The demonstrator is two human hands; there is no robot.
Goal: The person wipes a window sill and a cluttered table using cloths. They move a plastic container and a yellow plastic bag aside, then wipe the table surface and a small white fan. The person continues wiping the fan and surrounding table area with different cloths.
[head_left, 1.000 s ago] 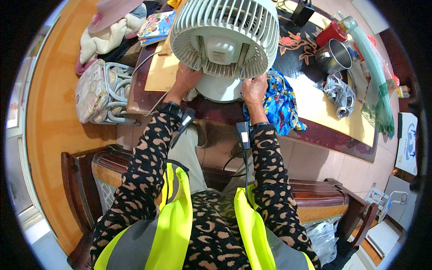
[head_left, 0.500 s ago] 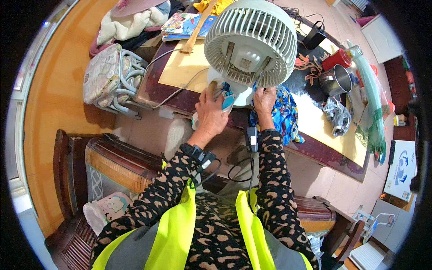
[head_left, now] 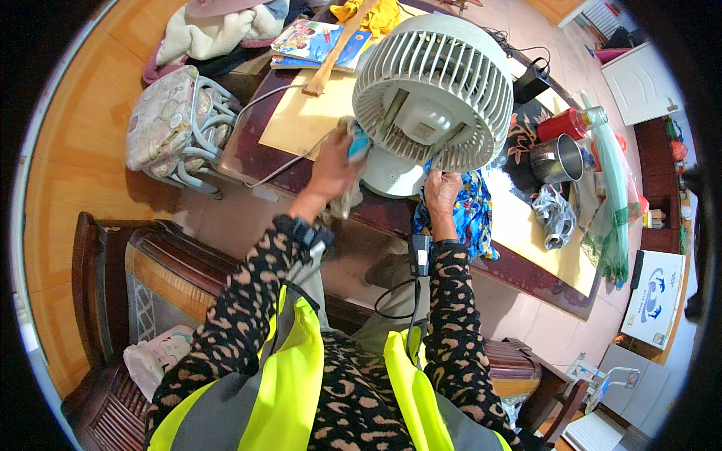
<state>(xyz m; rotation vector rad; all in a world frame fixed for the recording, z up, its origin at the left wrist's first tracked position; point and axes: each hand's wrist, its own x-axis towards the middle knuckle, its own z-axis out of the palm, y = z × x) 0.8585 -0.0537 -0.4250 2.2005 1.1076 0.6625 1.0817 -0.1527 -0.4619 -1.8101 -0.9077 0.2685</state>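
Note:
A grey-white table fan stands near the table's front edge, its round slatted head leaning right above a pale base. To the left of the stand, my left hand is closed on a greyish cloth with a bright blue patch. It is slightly blurred, and part of the cloth hangs below the palm. Under the fan's head, my right hand is closed at the stand, its fingertips partly hidden. A blue flower-patterned fabric lies bunched right beside that hand.
A wooden stick lies across picture books on the dark red table. A steel cup, a red bottle and a green plastic bag sit right. A cord runs left, near a cushioned stool.
My left hand has moved left, away from the fan's stand, with the cloth. The fan's head sits a little farther right in view. My right hand stays by the stand.

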